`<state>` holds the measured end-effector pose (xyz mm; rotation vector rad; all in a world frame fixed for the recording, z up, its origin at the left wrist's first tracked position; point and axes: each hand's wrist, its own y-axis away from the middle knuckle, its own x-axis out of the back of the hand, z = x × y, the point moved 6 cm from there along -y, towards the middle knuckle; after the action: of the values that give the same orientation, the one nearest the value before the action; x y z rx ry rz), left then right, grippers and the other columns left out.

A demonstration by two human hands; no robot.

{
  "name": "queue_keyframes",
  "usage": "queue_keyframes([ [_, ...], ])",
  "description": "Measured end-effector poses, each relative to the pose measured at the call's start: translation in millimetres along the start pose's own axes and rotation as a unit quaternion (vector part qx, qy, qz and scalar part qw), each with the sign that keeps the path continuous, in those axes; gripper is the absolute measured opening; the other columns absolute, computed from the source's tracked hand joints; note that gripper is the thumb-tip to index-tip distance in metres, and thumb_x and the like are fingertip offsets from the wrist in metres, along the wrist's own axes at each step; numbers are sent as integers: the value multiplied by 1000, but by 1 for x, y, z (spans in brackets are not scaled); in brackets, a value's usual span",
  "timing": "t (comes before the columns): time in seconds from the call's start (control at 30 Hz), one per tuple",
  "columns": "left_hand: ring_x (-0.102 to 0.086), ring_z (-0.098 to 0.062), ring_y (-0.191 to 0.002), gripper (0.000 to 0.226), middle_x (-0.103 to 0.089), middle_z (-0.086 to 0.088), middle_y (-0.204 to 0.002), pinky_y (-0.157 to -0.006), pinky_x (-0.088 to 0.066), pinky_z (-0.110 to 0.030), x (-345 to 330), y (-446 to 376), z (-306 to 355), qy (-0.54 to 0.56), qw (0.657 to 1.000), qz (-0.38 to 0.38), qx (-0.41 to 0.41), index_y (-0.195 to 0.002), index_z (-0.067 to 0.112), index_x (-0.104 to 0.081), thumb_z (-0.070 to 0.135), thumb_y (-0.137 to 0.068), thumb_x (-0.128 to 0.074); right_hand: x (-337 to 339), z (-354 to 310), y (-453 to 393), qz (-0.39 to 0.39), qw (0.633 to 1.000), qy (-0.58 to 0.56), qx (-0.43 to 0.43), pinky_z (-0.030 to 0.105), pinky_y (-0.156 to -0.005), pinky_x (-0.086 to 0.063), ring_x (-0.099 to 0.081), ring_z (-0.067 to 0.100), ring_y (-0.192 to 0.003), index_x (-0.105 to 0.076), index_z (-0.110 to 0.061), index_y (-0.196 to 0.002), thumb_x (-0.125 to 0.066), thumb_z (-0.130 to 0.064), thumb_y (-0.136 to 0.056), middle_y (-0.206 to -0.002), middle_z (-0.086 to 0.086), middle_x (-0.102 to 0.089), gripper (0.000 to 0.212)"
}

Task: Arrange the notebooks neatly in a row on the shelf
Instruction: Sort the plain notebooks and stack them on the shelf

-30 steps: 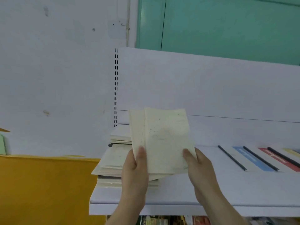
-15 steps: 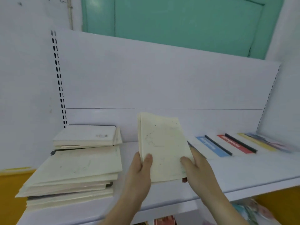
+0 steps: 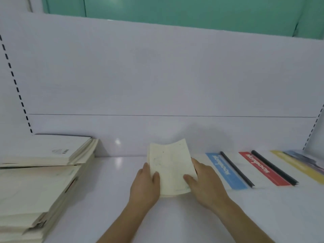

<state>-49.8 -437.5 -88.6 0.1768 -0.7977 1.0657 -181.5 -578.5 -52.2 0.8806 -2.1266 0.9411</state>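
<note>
Cream notebook (image 3: pixel 169 170) pinched between left hand (image 3: pixel 145 183) and right hand (image 3: pixel 204 183), thumbs on cover. Looked light, floppy, bowed; best gripped along side edges near spine.

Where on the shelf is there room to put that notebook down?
Bare shelf lies between the piles of notebooks on the left and the held notebook. The front strip is bare too. Rightward it is crowded: the blue notebook and red notebook lie close together.
</note>
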Motion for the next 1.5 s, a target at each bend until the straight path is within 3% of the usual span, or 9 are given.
queue_keyframes([
  [0.3,-47,-24,-107,41,-54,-5,-113,-88,-44,-34,-23,-22,0,-296,954,-29,28,-109,14,-61,45,-98,-36,-22,32,-20,-43,989,140,23,27,-94,-39,-46,18,-111,-43,-15,-132,-42,-45,-98,-115,2,-56,45],
  [0.43,-46,-25,-109,44,-54,-3,-116,-90,-44,-35,-19,-26,-3,-315,948,-35,19,-114,16,-61,47,-97,-35,-28,33,-16,-52,978,197,36,28,-99,-36,-45,19,-114,-49,-18,-124,-34,-49,-98,-116,0,-55,43],
  [0.57,-43,-21,-126,61,-51,5,-134,-103,-37,-36,-16,-16,-4,-300,951,-44,-53,-146,23,-39,58,-97,-32,-26,35,-16,-66,977,199,34,28,-100,-36,-46,17,-112,-55,-19,-117,-36,-55,-96,-114,-2,-56,46],
  [0.73,-19,-15,-146,111,-25,8,-159,-120,-20,-31,-13,-2,-15,-240,938,-213,-130,-158,22,-16,92,-73,-34,-18,34,-10,-174,965,188,60,27,-94,-39,-41,10,-107,-54,-22,-118,-41,-87,-70,-112,-10,-48,82],
  [0.87,-39,-15,-136,80,-42,4,-150,-113,-33,-28,-2,-5,-10,-240,936,-205,-153,-149,21,-37,70,-87,-52,-10,33,-11,-198,965,165,46,23,-96,-36,-40,9,-118,-49,-23,-132,-54,-79,-73,-128,-8,-45,81],
  [1.1,-50,-18,-121,78,-56,1,-125,-101,-42,-32,0,-1,-12,-284,916,-229,-165,-132,18,-51,74,-82,-30,-6,31,-9,-187,963,183,57,20,-102,-27,-33,8,-128,-44,-26,-139,-50,-79,-76,-137,-9,-41,82],
  [1.2,-53,-18,-110,60,-58,2,-112,-93,-45,-33,1,-5,-14,-301,911,-230,-161,-123,19,-53,67,-90,-39,-7,32,-10,-184,962,191,71,21,-103,-27,-32,9,-129,-50,-24,-133,-47,-79,-77,-134,-7,-45,79],
  [1.37,-37,-9,-137,66,-43,11,-149,-114,-27,-20,6,-4,-17,-212,939,-234,-134,-150,27,-38,55,-93,-55,-10,36,-11,-182,965,175,66,22,-108,-24,-27,6,-134,-41,-23,-143,-47,-78,-79,-140,-11,-39,84],
  [1.5,-35,-7,-139,65,-42,12,-149,-114,-26,-17,8,-1,-17,-193,948,-219,-128,-151,27,-38,52,-94,-56,-11,36,-10,-169,965,181,84,20,-107,-26,-29,5,-128,-42,-24,-142,-43,-78,-80,-134,-15,-39,82],
])
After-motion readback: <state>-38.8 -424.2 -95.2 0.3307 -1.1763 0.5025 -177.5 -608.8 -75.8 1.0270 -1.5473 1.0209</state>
